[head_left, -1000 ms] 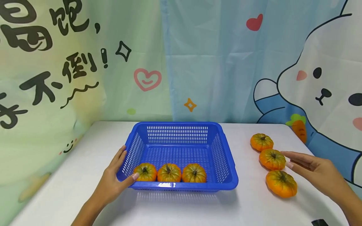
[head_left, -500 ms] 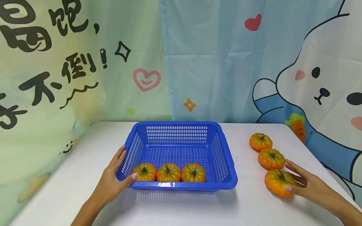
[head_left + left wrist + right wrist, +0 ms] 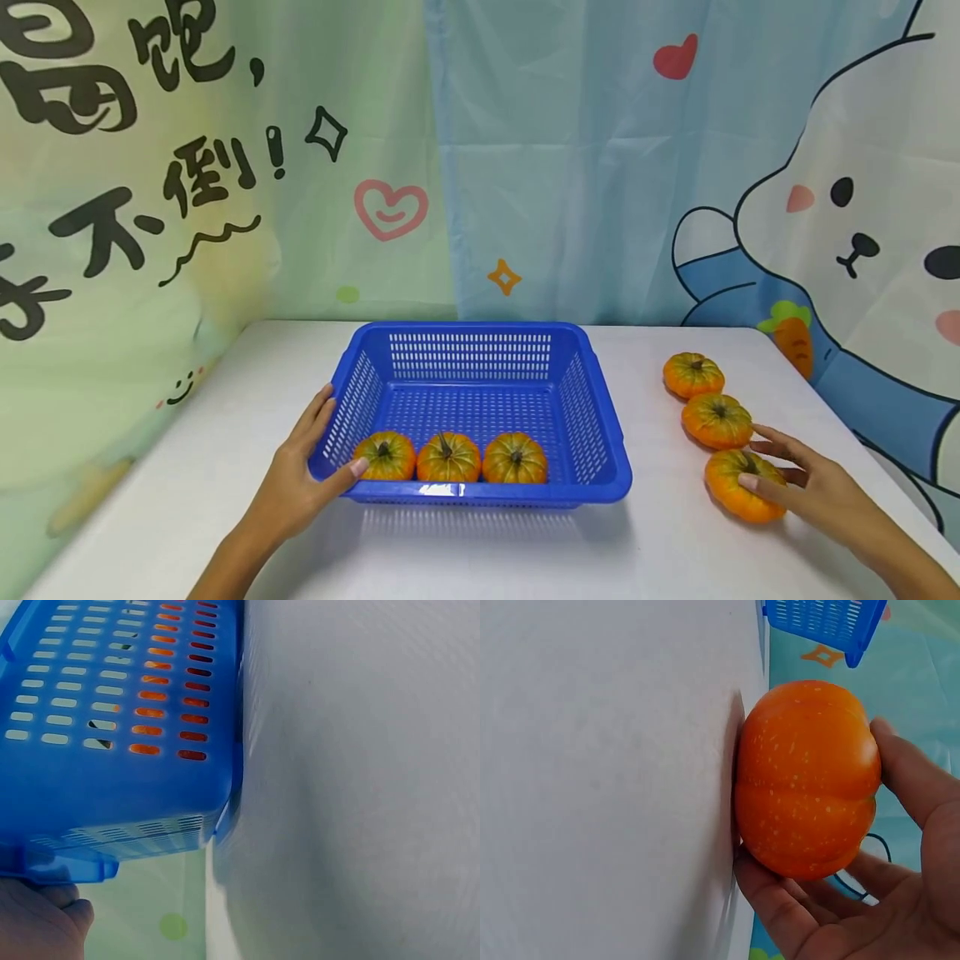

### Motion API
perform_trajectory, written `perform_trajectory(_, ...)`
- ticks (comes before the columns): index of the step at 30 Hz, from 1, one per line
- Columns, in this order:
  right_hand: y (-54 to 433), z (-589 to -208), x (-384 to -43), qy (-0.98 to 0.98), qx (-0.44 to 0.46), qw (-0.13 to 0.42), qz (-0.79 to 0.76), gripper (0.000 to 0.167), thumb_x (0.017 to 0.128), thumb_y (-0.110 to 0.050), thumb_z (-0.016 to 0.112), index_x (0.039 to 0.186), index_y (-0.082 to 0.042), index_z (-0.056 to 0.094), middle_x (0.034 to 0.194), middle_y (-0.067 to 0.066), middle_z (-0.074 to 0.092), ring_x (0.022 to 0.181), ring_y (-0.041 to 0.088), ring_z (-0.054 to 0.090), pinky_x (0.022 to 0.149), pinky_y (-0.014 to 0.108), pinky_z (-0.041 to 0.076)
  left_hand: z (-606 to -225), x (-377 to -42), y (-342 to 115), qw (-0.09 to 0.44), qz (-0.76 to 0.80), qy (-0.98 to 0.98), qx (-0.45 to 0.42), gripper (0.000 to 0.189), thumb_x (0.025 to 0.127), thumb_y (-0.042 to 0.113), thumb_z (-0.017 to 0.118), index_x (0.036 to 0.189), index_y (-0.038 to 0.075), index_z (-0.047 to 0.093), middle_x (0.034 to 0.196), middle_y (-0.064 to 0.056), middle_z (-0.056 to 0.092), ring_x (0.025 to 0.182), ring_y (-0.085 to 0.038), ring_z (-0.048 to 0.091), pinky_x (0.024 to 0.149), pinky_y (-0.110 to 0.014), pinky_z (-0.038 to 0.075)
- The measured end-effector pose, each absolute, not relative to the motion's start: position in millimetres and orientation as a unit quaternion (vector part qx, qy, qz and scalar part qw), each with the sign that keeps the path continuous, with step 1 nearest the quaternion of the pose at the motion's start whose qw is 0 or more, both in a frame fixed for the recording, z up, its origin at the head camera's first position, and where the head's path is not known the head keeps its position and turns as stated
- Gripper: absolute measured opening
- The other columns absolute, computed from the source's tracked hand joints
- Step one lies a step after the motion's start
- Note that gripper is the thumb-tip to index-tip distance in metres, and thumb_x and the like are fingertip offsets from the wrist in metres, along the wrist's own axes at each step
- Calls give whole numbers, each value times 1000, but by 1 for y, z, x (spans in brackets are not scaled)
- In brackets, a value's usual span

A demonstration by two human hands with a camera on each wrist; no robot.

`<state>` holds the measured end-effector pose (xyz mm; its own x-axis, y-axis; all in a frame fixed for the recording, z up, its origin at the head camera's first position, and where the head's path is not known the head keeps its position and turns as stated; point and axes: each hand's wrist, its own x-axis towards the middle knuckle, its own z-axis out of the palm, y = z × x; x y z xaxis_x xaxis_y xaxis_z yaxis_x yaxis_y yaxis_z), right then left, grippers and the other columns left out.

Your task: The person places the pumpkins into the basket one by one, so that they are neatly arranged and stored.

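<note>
Orange and green colour all six ribbed pumpkins (image 3: 447, 460): three sit in a row inside one blue slotted basket (image 3: 592, 492), three in a line on the white table (image 3: 667, 550) to its right. The nearest pumpkin (image 3: 731, 493), squat and pale-flecked, rests there gripped between the right hand's (image 3: 821, 493) thumb and fingers. The left hand (image 3: 296, 479) grips the basket's near left corner.

Backed at twelve o'clock by green-and-blue curtain (image 3: 540, 183), printed with lettering (image 3: 96, 243) at ten, animal (image 3: 870, 158) near three; fronted at six by white bench (image 3: 675, 558).
</note>
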<state>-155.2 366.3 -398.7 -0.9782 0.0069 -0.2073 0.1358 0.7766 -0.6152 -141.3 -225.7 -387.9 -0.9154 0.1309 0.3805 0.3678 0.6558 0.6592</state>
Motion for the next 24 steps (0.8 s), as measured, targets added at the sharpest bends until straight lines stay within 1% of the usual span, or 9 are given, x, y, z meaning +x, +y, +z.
perform_trajectory(4, 368, -400, -155, 928, 57, 103, -353, 89, 87, -59, 61, 140, 9, 40, 131, 34, 47, 103, 37, 54, 79, 40, 55, -387, -141, -226, 152, -393, -896, -141, 85, 84, 32, 72, 148, -7, 31, 160, -9, 20, 141, -42, 24, 104, -65, 27)
perform_trajectory(6, 369, -400, -154, 926, 59, 104, -357, 88, 86, -61, 62, 137, 10, 44, 128, 32, 50, 101, 32, 55, 78, 38, 55, -386, -141, -225, 150, -394, -896, -140, 85, 84, 32, 72, 148, -7, 31, 160, -9, 20, 141, -42, 24, 104, -65, 27)
perform_trajectory(10, 368, -399, -153, 925, 55, 102, -361, 86, 87, -59, 63, 135, 10, 46, 126, 30, 53, 100, 31, 56, 79, 37, 56, -386, -140, -224, 146, -395, -897, -136, 86, 84, 33, 72, 148, -7, 31, 160, -10, 20, 141, -43, 24, 104, -65, 28)
perform_trajectory(17, 360, -393, -151, 928, 37, 107, -355, 74, 92, -49, 63, 133, 11, 49, 129, 32, 51, 101, 32, 57, 80, 38, 56, -385, -140, -224, 144, -390, -900, -131, 86, 84, 34, 71, 148, -6, 31, 160, -11, 19, 141, -43, 23, 104, -65, 28)
perform_trajectory(20, 355, -392, -152, 927, 20, 109, -360, 67, 93, -44, 63, 132, 9, 51, 129, 31, 51, 101, 29, 57, 80, 35, 56, -384, -139, -224, 144, -389, -901, -130, 86, 84, 34, 72, 148, -6, 31, 160, -11, 19, 141, -44, 23, 104, -66, 27)
perform_trajectory(24, 346, -392, -152, 922, -9, 105, -373, 58, 94, -37, 63, 131, 6, 55, 127, 27, 55, 98, 26, 56, 76, 26, 54, -384, -140, -224, 143, -392, -899, -131, 86, 84, 34, 71, 149, -6, 30, 160, -11, 19, 141, -44, 23, 104, -66, 27)
